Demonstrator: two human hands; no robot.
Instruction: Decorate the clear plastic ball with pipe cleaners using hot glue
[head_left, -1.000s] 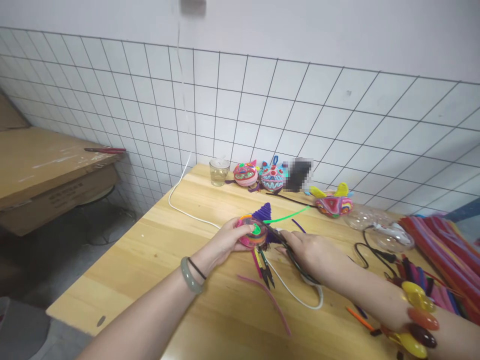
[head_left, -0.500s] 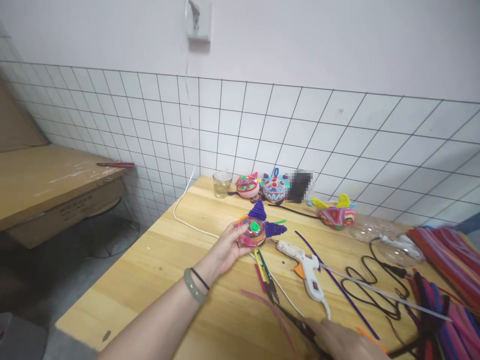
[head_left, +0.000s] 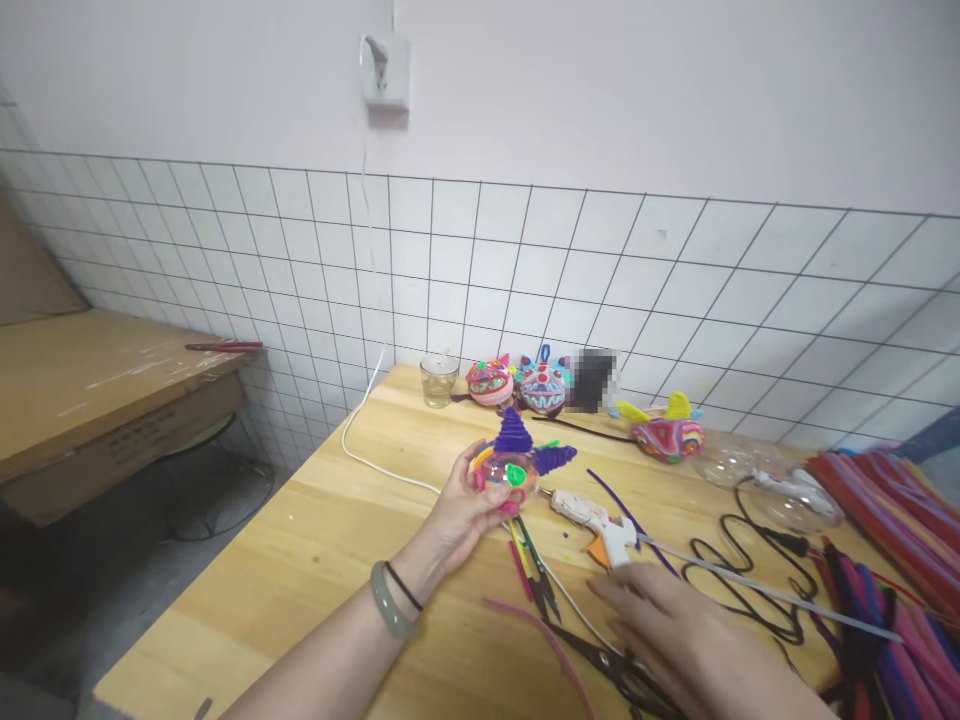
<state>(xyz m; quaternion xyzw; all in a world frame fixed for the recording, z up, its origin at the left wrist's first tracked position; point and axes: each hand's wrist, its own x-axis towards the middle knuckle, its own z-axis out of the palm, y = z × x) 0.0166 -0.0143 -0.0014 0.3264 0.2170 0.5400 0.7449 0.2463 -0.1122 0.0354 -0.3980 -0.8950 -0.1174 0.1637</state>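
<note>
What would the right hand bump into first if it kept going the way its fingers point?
Probably the glue gun. The right hand lies over the table with fingers pointing up-left toward it, the gun's white handle just ahead of the fingertips. Depth is hard to judge.

Rainbow-striped clear plastic ball ornament carries purple fuzzy cones and a green spot at frame centre; the plastic glue gun is white with orange trigger; the wooden table is pale yellow.
</note>
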